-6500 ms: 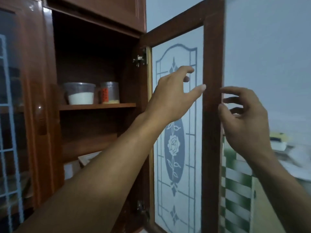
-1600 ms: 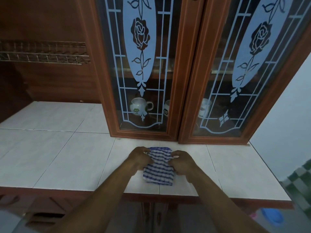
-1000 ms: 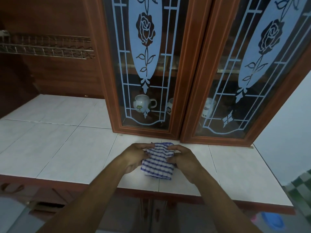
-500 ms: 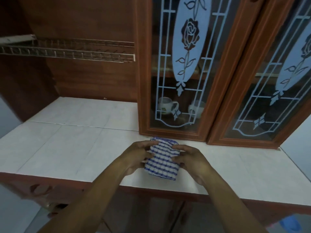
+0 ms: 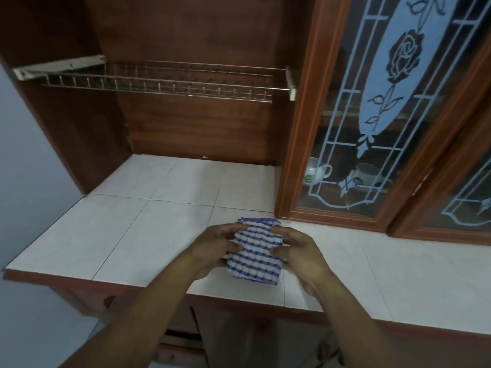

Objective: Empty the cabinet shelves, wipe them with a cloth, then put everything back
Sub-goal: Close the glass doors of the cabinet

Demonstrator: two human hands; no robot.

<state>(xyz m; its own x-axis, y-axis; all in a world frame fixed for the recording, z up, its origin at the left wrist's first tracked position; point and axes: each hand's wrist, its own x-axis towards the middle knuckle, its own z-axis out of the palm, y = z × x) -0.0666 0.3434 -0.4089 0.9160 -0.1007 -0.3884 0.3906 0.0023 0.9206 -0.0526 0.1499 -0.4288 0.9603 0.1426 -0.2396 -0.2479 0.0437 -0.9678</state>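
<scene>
Resting on the tiled counter before the closed cabinet door, the folded striped cloth was pinched by the left hand and right hand, which hid its side edges; a mug showed dimly behind patterned glass.

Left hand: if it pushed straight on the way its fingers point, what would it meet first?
The left hand pinches the striped cloth, so that comes first; just beyond, probably the right hand opposite.

Single head view, facing forward and down, close above counter, cabinet ahead
</scene>
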